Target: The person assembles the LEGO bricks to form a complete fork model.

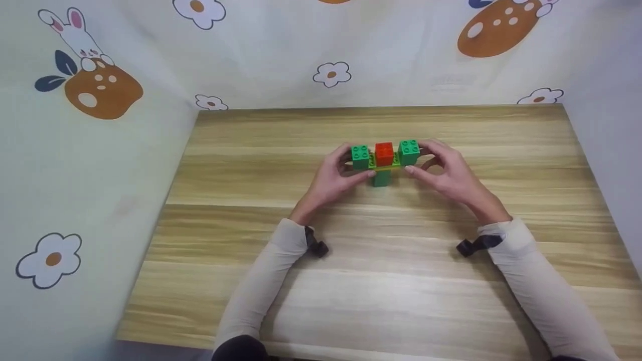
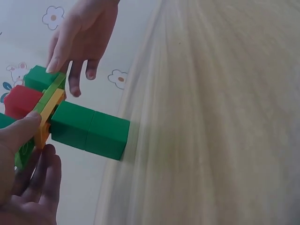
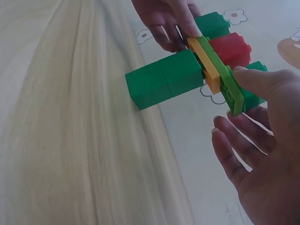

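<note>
A toy building-block structure stands upright on the wooden table between both hands. Its column is two stacked green bricks (image 2: 89, 130), touching the table. Across the column lie a yellow plate (image 3: 204, 65) and a light green plate (image 3: 224, 80). On top sit a red brick (image 1: 384, 154) in the middle, a left green brick (image 1: 359, 157) and a right green brick (image 1: 409, 152). My left hand (image 1: 333, 173) holds the structure's left end, thumb at the plates' near side. At the right end, my right hand (image 1: 454, 173) pinches it between thumb and forefinger; the other fingers are spread.
The wooden table (image 1: 361, 291) stretches around the structure. Behind it and on the left rise pale walls (image 1: 271, 55) printed with flowers and rabbits. Each sleeved wrist carries a small black camera mount (image 1: 317, 245).
</note>
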Tool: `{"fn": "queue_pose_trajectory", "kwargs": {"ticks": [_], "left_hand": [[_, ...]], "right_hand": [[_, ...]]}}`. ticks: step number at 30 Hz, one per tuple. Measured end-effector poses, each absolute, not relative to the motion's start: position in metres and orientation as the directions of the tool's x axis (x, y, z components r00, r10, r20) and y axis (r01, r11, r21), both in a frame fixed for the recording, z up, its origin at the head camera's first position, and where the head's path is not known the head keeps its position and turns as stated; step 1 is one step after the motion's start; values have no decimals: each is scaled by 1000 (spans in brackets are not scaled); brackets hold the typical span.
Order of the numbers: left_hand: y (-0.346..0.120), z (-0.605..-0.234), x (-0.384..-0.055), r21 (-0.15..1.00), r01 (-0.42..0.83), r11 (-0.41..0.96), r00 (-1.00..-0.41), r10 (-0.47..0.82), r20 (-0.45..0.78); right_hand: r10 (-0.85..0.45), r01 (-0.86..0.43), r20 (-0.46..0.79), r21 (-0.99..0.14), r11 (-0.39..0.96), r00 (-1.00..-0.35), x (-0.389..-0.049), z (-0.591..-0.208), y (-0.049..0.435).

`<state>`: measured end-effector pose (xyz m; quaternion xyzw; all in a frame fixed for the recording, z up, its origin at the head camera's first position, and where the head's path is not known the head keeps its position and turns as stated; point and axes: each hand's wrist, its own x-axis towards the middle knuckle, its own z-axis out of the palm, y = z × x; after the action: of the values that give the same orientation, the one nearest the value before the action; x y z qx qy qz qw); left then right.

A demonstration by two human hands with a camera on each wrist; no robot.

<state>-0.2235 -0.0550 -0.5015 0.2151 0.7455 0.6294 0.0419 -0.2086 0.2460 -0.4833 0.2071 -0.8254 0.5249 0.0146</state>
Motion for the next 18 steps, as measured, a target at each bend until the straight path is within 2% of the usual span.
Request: {"fn": "queue_pose_trajectory", "kwargs": {"ticks": [5,18], "left_hand": [[-51,-503,-223,945,280,169,-908,367,203],[-49,-505,-225,944,281,171,-904,376,201]], "right_hand": [[-315,-334,220,-864,377,-923,-208,-485,238],[-268,-295,208,-893,339,-940,-206,-492,234]]}}
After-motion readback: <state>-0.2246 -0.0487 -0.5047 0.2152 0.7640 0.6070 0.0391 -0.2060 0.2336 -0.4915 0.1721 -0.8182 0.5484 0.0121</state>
